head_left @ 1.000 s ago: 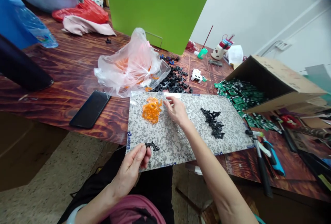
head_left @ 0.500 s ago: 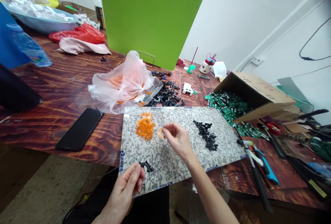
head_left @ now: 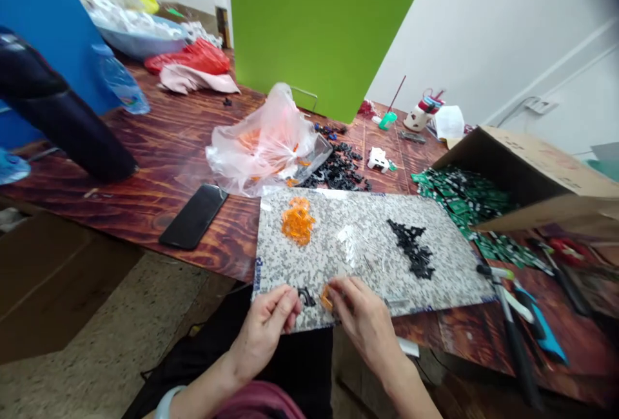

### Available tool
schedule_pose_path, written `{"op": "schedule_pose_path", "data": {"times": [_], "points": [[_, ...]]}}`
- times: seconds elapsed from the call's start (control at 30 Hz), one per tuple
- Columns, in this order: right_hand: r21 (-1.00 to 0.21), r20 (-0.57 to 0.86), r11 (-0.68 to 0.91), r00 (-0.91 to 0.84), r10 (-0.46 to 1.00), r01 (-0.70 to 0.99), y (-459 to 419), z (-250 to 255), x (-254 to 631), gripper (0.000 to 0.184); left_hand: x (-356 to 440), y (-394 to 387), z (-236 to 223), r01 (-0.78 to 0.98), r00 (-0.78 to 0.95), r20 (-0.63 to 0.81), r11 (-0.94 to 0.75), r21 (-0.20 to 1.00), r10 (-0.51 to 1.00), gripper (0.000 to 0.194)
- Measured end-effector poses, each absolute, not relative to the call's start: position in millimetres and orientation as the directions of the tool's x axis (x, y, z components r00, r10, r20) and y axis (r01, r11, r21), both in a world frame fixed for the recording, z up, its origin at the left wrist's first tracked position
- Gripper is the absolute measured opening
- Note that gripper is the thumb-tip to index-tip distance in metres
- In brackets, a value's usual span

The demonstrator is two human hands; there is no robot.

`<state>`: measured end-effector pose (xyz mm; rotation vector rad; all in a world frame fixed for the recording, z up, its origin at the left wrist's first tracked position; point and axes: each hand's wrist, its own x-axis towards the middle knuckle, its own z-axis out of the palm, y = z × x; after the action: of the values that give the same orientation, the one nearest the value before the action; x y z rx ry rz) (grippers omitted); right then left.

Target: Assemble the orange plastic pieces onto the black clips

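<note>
Pinched in my left hand is a small curved black plastic part, its free end sticking out to the right. My right hand grips a small orange translucent plastic part between thumb and fingers, close beside the black one; a narrow gap seems to separate the two parts. Both hands are over the front edge of a speckled grey board. Farther back on this board lie a pile of orange parts, some small clear or white pieces and a pile of black parts.
Behind the board sit a plastic bag of orange parts and more black parts. A phone lies left. On the right, a cardboard box spills green circuit boards, near a hammer and a blue-handled cutter.
My right hand has come back from beside the orange pile toward my left hand, carrying an orange part. The small clear pieces are now uncovered. The view has shifted left.
</note>
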<state>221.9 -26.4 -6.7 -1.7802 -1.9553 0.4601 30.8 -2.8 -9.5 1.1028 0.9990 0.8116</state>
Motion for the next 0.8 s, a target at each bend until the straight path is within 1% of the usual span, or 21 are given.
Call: {"op": "schedule_pose_path", "data": {"times": [0.1,0.2,0.27,0.4,0.5,0.6,0.73,0.8], "points": [[-0.496,0.035,0.048,-0.035,0.999,0.867,-28,6,229,0.018,33,-1,-9,-0.104,0.328,-0.253,0.301,0.948,0.91,0.039],[-0.488,0.042,0.024,-0.004,0.999,0.873,-27,12,236,0.019,35,-1,-10,-0.161,0.288,-0.253,0.307,0.938,0.924,0.038],[-0.473,0.042,0.032,-0.013,0.999,0.88,-26,12,238,0.019,35,-2,-11,-0.17,0.28,-0.245,0.299,0.939,0.928,0.038],[-0.444,0.01,0.079,-0.083,0.996,0.893,-23,8,234,0.016,33,-5,-19,-0.11,0.327,-0.201,0.248,0.962,0.924,0.036],[-0.457,-0.031,0.084,-0.111,0.993,0.885,-20,6,234,0.013,32,-7,-25,-0.05,0.342,-0.198,0.229,0.972,0.919,0.032],[-0.527,-0.022,0.054,-0.077,0.997,0.848,-20,6,236,0.011,32,-8,-28,-0.002,0.336,-0.204,0.217,0.976,0.92,0.031],[-0.739,0.031,-0.007,0.045,0.998,0.674,-28,19,227,0.009,31,-9,-26,0.074,0.378,-0.174,0.158,0.985,0.909,0.03],[-0.805,0.08,0.013,0.085,0.993,0.594,-33,27,215,0.008,31,-8,-23,0.105,0.405,-0.14,0.106,0.989,0.903,0.029]]}}
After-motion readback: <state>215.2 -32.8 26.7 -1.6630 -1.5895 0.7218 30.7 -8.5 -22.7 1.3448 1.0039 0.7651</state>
